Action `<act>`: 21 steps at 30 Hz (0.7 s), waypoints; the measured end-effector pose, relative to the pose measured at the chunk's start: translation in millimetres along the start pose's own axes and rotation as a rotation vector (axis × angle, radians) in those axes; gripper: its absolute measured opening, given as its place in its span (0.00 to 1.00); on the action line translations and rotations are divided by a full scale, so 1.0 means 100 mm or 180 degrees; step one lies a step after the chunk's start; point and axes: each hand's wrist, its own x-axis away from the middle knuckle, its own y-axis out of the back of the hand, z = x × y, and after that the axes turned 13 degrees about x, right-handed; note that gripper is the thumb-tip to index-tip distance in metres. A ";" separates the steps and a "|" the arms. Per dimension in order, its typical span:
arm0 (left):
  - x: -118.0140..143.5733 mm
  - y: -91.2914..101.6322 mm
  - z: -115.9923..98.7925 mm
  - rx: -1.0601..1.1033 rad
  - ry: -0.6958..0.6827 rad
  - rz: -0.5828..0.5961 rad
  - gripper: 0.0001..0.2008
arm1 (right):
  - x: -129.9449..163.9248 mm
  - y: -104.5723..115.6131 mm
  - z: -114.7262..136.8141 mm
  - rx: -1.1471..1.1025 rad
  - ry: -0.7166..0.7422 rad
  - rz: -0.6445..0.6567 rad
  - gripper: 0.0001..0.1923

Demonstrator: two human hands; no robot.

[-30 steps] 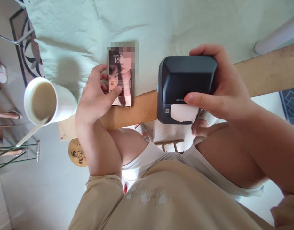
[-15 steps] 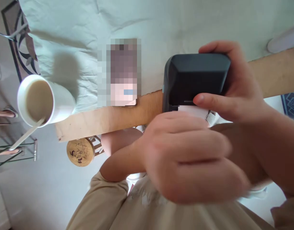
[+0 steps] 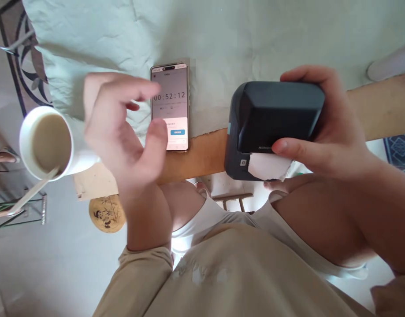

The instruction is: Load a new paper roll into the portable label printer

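Observation:
A dark portable printer is gripped in my right hand, the thumb lying across its front near the paper slot. White paper with a torn edge sticks out of that slot. My left hand, slightly blurred, hovers over the near-left side of a phone. Its thumb and forefinger are apart with nothing between them. The phone lies face up on the cloth, its lit screen showing a timer and a blue button.
A white cup of milky brown drink, with a light stick in it, is at the left. Pale green cloth covers the wooden table. A round stool stands below. A pale cylinder lies at the right.
My left hand has moved left from in front of the printer to the phone, its curled fingers now opened. The printer, still in my right hand, sits slightly lower and its paper shows.

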 end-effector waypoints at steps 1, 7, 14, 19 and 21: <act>-0.03 0.02 0.02 -0.0114 -0.0141 0.0157 0.26 | 0.00 0.00 0.00 -0.0018 0.0011 0.0023 0.35; -0.06 0.08 0.15 -0.0379 0.0441 0.0826 0.37 | -0.02 0.00 0.03 0.0113 0.0046 0.0021 0.35; -0.07 0.08 0.35 0.0491 -0.0723 -0.0524 0.21 | -0.01 -0.01 0.07 0.0004 -0.0131 -0.0016 0.35; -0.10 0.15 0.61 0.0231 -0.0347 0.0181 0.23 | -0.01 -0.03 0.10 -0.0212 -0.0296 0.0086 0.34; -0.10 0.12 0.65 0.0147 -0.0043 0.0201 0.22 | -0.01 -0.03 0.10 -0.0281 -0.0354 0.0111 0.35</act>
